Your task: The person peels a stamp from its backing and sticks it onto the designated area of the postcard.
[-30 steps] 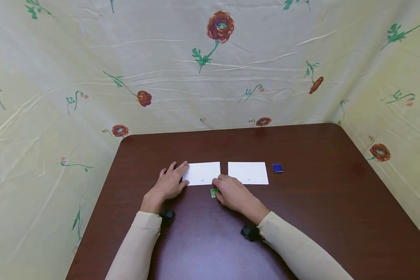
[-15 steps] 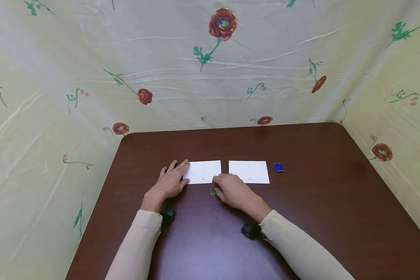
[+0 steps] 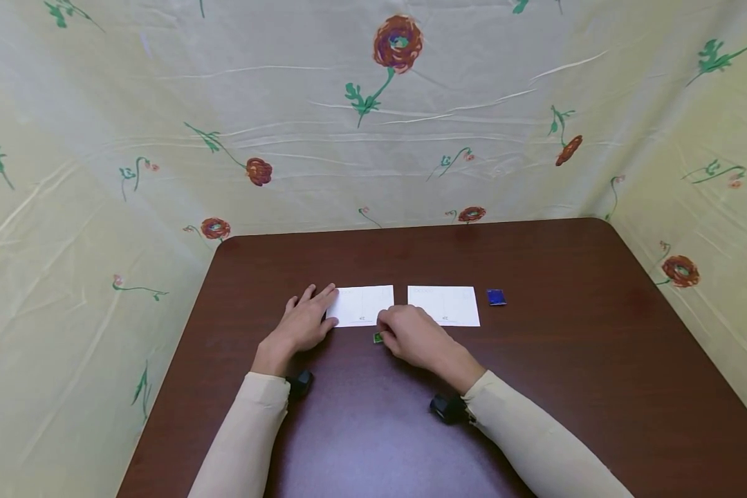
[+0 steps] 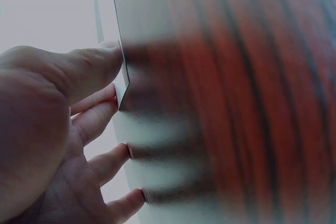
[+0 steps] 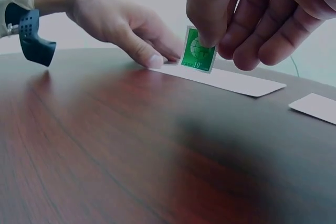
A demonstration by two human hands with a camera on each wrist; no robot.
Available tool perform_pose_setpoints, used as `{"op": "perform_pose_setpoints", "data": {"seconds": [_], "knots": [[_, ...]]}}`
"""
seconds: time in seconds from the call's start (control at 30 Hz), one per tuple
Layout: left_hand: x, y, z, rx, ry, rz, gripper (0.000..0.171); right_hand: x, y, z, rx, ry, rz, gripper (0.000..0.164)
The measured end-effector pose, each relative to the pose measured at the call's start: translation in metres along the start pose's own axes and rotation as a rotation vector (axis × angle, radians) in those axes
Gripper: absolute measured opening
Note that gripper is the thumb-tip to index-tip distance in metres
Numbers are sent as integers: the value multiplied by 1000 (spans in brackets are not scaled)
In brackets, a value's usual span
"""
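My right hand (image 3: pixel 418 337) pinches a small green postage stamp (image 5: pixel 197 55) between thumb and fingers. In the right wrist view the stamp hangs upright and shows a globe design with "10" on it. It is held near the lower right corner of a white postcard-like card (image 3: pixel 364 304). Fingers spread and fairly straight, my left hand (image 3: pixel 297 326) rests on the left edge of that card. The left wrist view has its thumb and fingertips at the card's corner. A second white card (image 3: pixel 446 304) with faint printed lines lies to the right.
A small flat blue square (image 3: pixel 496 297) lies right of the second card. Everything rests on a dark brown table (image 3: pixel 367 429). Flower-patterned sheeting (image 3: pixel 311 152) hangs behind the table and along both sides. Each wrist wears a black device (image 3: pixel 448 408).
The right hand has drawn the stamp slightly up toward the left card's lower edge, and less of it shows in the head view. The left hand stays on the card.
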State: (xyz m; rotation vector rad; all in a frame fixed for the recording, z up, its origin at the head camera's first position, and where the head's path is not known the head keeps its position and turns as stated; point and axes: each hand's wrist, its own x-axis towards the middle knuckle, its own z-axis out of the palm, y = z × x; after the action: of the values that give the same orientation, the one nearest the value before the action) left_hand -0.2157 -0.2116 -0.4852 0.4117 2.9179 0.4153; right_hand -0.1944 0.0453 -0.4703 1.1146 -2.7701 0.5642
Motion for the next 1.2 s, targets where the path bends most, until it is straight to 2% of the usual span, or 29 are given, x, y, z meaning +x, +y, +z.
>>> {"op": "perform_pose_setpoints", "data": {"seconds": [0.4, 0.77, 1.03, 1.2], "knots": [[0, 1, -1, -2, -8, -6, 68, 3, -4, -8, 17, 52, -33, 13], [0, -3, 1, -20, 10, 12, 68, 3, -7, -14, 15, 54, -33, 13], [-4, 0, -4, -67, 61, 6, 69, 3, -10, -17, 15, 62, -38, 13], [-7, 8, -10, -82, 121, 51, 62, 4, -10, -17, 1, 63, -30, 12]]}}
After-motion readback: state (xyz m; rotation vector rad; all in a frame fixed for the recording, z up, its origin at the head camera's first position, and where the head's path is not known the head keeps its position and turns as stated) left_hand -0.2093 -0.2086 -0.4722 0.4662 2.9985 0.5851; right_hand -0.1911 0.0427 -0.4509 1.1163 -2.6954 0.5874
